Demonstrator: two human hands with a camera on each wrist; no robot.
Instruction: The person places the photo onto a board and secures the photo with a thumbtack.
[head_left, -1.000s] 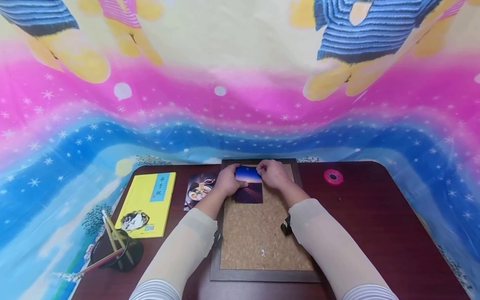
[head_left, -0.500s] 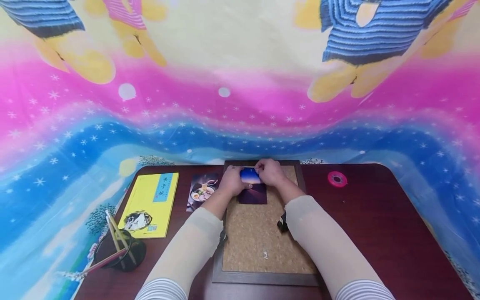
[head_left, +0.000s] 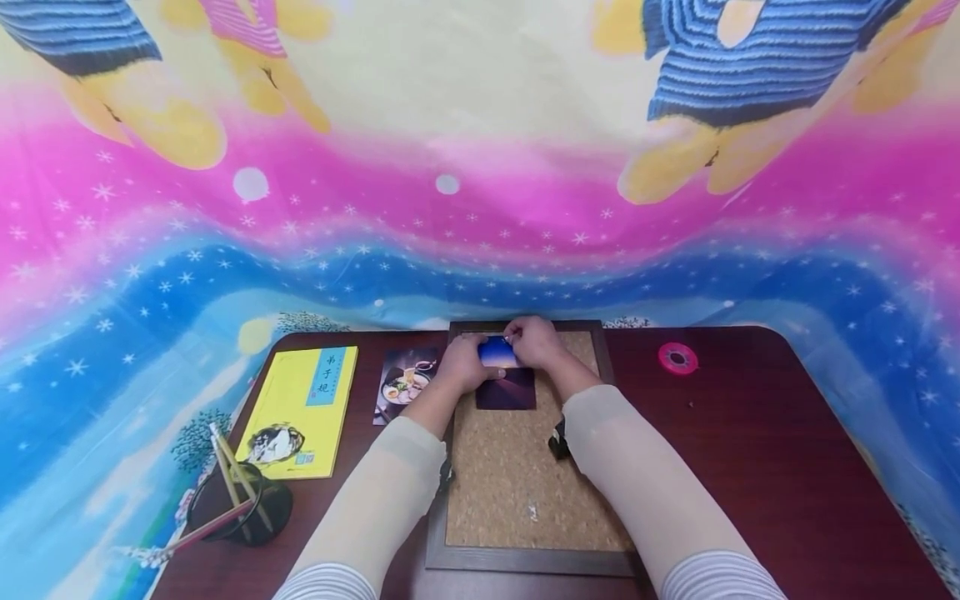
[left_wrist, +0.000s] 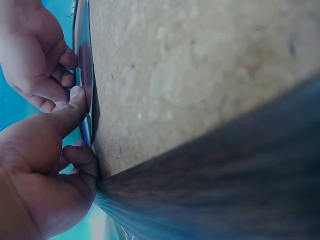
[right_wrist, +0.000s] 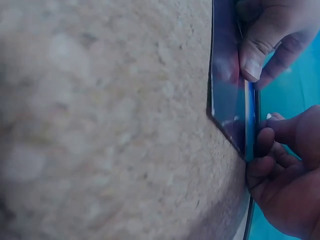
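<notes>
Only wrist views show the photo (right_wrist: 226, 92) seemingly raised off the corkboard (right_wrist: 110, 120)

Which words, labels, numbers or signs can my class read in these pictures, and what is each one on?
"弟子规": down the blue panel on the yellow book, in the head view.
Fine print beside that title: too small to read.
Square code-like patch low on the cover, and the tiny print near it: too small to read.
Sunset photo and cork board: no readable text.
</notes>
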